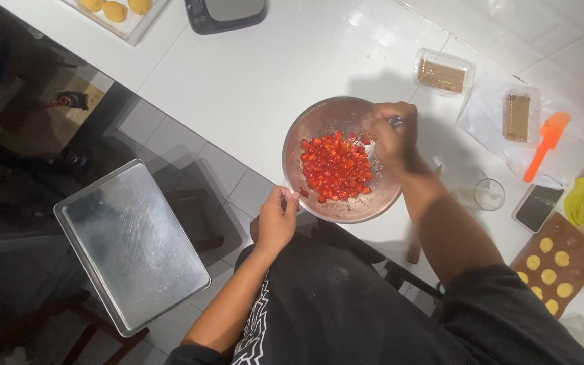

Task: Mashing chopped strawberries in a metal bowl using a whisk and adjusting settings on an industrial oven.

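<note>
- Steel baking tray [132, 247] lies empty-looking at far left, at about 8 o'clock from the bowl, well apart from both hands and perched over the tiled floor.
- Left hand [276, 220] pinches the metal bowl [319, 125] at its 7 o'clock rim, fingers closed on the edge.
- Chopped red pieces [336, 169], likely strawberry, sit heaped in the bowl's middle, lying at 1 o'clock from the left hand and at 8 o'clock from the right.
- Right hand [390, 135] reaches in over the 2 o'clock rim, fist clamped on a metal utensil handle [396, 122]; its working end is hidden among the fruit. This hand is the nearer one to the heap.
- Plastic biscuit pack [443, 72] lies at 1 o'clock from the bowl; a small glass [489, 194] stands at 4 o'clock, near the right forearm.
- Orange spatula [545, 143] and a brown mould [557, 263] with yellow rounds lie farther right, clear of the bowl.
</note>
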